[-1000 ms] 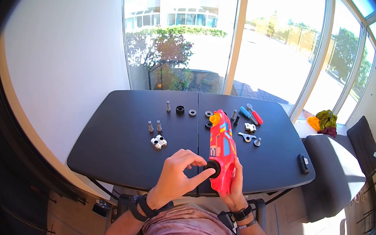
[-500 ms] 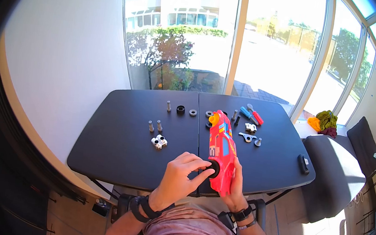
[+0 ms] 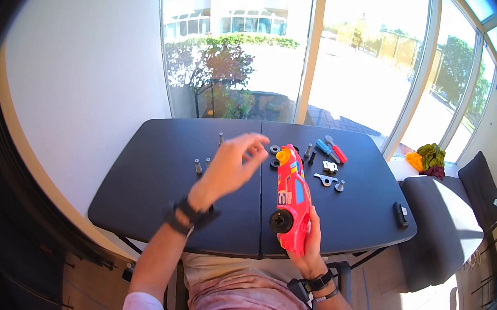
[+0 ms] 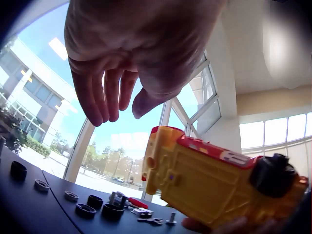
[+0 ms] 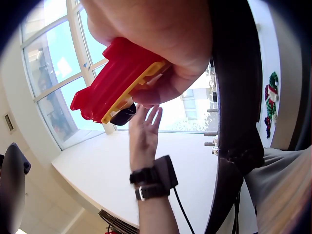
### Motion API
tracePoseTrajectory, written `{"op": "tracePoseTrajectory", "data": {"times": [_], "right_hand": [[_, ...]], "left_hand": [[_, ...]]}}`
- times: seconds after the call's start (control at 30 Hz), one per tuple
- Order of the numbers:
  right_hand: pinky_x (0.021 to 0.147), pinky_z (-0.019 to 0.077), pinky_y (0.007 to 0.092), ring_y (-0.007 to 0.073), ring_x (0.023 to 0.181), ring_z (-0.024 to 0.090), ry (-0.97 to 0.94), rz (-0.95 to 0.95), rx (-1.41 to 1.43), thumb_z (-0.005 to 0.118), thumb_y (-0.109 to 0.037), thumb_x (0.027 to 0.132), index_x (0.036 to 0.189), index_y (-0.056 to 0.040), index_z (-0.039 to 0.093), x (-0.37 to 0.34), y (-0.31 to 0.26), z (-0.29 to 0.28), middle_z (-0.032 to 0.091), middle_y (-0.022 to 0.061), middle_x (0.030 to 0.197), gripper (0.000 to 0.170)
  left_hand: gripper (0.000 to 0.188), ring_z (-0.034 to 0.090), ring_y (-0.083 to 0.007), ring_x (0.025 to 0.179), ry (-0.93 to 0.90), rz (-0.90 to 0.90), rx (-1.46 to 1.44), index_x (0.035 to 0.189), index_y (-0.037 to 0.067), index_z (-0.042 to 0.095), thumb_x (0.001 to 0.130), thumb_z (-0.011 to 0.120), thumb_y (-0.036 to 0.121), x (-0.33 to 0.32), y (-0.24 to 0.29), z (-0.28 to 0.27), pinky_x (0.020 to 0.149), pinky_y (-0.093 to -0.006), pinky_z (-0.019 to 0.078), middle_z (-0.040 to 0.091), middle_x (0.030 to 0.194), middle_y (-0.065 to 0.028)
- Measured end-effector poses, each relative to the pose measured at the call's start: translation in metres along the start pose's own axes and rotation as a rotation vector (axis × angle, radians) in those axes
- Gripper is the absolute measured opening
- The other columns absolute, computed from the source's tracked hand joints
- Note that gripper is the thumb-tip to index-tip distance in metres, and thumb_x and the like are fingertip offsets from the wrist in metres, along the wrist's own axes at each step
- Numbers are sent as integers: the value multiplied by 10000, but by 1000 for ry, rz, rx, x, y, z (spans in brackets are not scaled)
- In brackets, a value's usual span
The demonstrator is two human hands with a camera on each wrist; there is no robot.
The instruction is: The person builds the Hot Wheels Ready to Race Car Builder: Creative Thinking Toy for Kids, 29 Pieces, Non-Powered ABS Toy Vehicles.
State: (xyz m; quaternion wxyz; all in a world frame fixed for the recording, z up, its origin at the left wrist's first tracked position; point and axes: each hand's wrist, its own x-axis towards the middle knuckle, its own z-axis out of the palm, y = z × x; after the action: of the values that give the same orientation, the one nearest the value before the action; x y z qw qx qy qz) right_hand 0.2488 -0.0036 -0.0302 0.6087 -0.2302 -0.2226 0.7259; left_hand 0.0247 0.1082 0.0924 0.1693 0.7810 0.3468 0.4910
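Note:
My right hand point(image 3: 311, 248) holds a red toy car point(image 3: 294, 192) by its side, over the table's near edge. The car has a yellow underside point(image 4: 204, 180), and a black wheel point(image 3: 281, 221) sits at its near end. My left hand point(image 3: 230, 162) is in the air over the table, left of the car, with loosely bent fingers and nothing in them. In the left wrist view, a black ring point(image 4: 18, 170) and a grey ring point(image 4: 42, 185) lie on the table; the left hand hides them in the head view.
On the black table point(image 3: 142, 198) stand grey bolts point(image 3: 198, 166). Right of the car are a blue-handled tool point(image 3: 327, 150), a red-handled tool point(image 3: 337, 149), a white part point(image 3: 330, 167), a grey bracket point(image 3: 325, 180) and a black object point(image 3: 400, 215). A grey seat point(image 3: 438, 233) stands at the right.
My left hand has let go of the black wheel and moved forward and left over the table. The wheel stays on the car, which my right hand keeps in the same place.

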Motion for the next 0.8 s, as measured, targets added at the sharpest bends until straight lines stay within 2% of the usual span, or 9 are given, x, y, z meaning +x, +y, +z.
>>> {"op": "tracePoseTrajectory", "data": {"times": [0.1,0.17,0.23,0.33,0.43,0.47,0.57,0.67,0.8], "right_hand": [[790,677,359,188,1021,796,11,19,36,551,-630,1114,1514,-101,571,0,0,0,770,77,1270,664],[842,674,370,196,1058,790,-40,19,19,556,-619,1117,1527,-92,561,-2,-2,2,762,86,1296,668],[894,668,380,205,1097,781,-64,19,25,560,-606,1120,1538,-82,550,0,-3,1,753,96,1324,670],[977,647,387,221,1170,759,-84,38,69,566,-578,1129,1552,-67,534,5,0,-8,725,116,1382,664],[967,651,384,218,1167,760,-65,79,91,562,-577,1131,1553,-72,533,5,-4,-5,728,112,1375,660],[957,653,380,215,1159,762,-67,80,88,560,-580,1131,1553,-73,533,4,-4,-4,731,109,1369,661],[921,662,367,206,1133,770,-57,82,75,553,-589,1131,1554,-76,532,5,-6,-2,740,102,1352,665],[877,671,352,197,1103,777,-24,86,61,547,-597,1130,1552,-79,534,4,-5,1,747,95,1334,668],[843,677,344,192,1084,783,-29,82,31,545,-602,1129,1548,-78,538,2,-7,5,752,93,1321,672]], "left_hand": [[303,752,-405,1090,-65,76,546,1261,10,718,996,744,155,48,-110,5,956,-471,611,766,1236,-211],[308,706,-430,1242,-251,-167,737,1265,16,701,984,717,141,69,-156,12,1060,-541,578,734,1308,-217],[322,701,-427,1269,-362,-293,874,1276,22,726,966,714,108,76,-193,24,1081,-529,580,718,1338,-235],[265,734,-424,1223,-351,-367,890,1196,13,776,946,711,75,65,-219,40,1049,-519,609,754,1267,-241],[182,777,-431,1109,-301,-438,925,1078,6,813,934,722,72,62,-195,42,973,-509,646,793,1168,-233],[152,797,-431,1018,-229,-340,951,1031,6,821,921,728,54,60,-201,43,916,-503,664,815,1082,-218],[155,793,-430,974,-180,-291,885,958,24,839,879,826,157,62,-189,33,923,-498,658,808,1086,-238],[185,817,-380,977,-135,-314,598,938,16,844,876,883,186,65,-140,11,903,-408,667,817,1103,-234],[174,827,-258,1015,110,-225,74,1018,-31,818,908,887,84,32,-80,-1,923,-333,656,828,1145,-184]]}}
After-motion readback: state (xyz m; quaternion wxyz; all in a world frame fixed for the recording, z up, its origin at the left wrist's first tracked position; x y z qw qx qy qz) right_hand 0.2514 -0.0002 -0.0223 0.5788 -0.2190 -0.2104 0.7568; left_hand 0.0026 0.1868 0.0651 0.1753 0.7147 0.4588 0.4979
